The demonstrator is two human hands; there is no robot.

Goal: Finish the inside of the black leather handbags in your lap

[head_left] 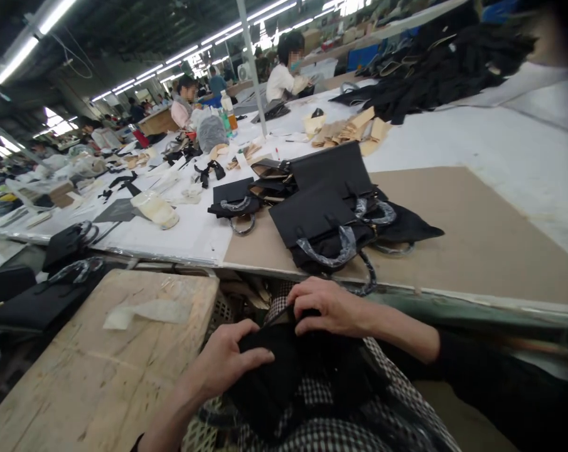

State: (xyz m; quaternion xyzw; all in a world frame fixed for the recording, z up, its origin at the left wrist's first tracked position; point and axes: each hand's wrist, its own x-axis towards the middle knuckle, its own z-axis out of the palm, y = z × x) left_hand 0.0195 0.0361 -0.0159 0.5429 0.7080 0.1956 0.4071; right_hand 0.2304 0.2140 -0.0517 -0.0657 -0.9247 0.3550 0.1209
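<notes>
A black handbag lies over my lap, on checked cloth. Its top edge is held between my two hands, and much of its lower part is lost in dark folds. My left hand grips the edge on the left, thumb on the near side and fingers behind. On the right, my right hand has its fingers curled over the same edge. Just beyond, on the table, rests a pile of black handbags with plastic-wrapped handles.
A worn wooden board stands at my left with a translucent strip on it. More black bags lie beyond it. A brown sheet covers part of the white table. A metal pole rises there. Co-workers sit farther back.
</notes>
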